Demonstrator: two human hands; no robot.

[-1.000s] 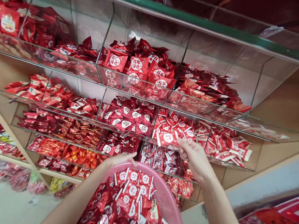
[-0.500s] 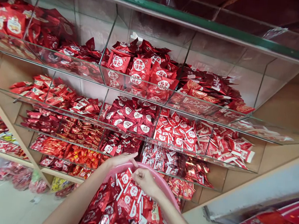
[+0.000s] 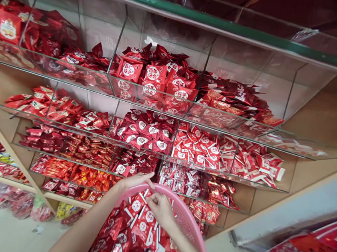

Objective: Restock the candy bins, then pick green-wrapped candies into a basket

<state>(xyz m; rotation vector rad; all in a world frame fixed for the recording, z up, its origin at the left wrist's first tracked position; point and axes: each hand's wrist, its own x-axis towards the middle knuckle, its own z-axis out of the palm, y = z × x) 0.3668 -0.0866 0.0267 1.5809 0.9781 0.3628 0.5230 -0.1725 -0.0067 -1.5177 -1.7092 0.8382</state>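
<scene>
A pink plastic basket (image 3: 190,220) full of small red snack packets (image 3: 142,229) stands out at the bottom middle. My left hand (image 3: 135,180) holds its far rim, with the fingers lying over the edge. My right hand (image 3: 161,208) is inside the basket, just above the packets. Its fingers are curled together at the white edge of a red packet. Whether they pinch that packet is hidden. Most packets in the basket are red with white round labels; some have white edges.
Ahead, glass-fronted shelves (image 3: 143,137) hold several compartments of red packets. A green-edged glass pane (image 3: 198,17) crosses above them. Bagged goods (image 3: 21,205) lie on the tiled floor at left. Red and white packaging (image 3: 309,245) is at lower right.
My right hand has shifted slightly left and down over the packets, showing more of the basket's right wall. My left hand stays on the rim. The view has moved slightly.
</scene>
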